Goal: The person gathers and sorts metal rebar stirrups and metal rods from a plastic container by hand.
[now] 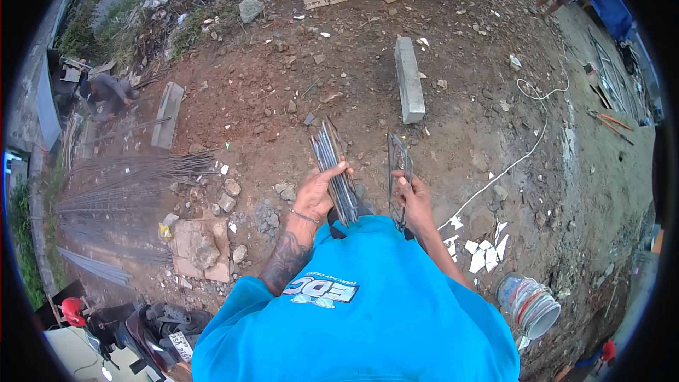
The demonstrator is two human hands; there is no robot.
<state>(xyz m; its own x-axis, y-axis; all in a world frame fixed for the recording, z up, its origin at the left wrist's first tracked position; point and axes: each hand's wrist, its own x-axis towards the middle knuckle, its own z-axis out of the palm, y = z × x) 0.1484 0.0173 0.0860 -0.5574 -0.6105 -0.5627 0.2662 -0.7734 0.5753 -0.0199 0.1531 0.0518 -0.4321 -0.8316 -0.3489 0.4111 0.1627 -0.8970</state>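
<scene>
A bundle of thin bent metal rods (332, 159) was held in the left hand (316, 192), thumb laid across it, in front of the blue shirt (396, 304). A narrow bent metal frame (393, 159) was pinched between thumb and fingers of the right hand (416, 201), apart from the bundle. Part of the ground was hidden by the shirt. Beyond the hands, one concrete block (409, 81) was seen ahead and another (167, 117) to the left, near a crouched person (109, 92). Long rods (134, 173) were spread on the left ground, near a rock (204, 251). To the right, white shards (484, 257) were scattered between the shirt and stacked buckets (530, 304), with a white cord (503, 170) trailed above them.
</scene>
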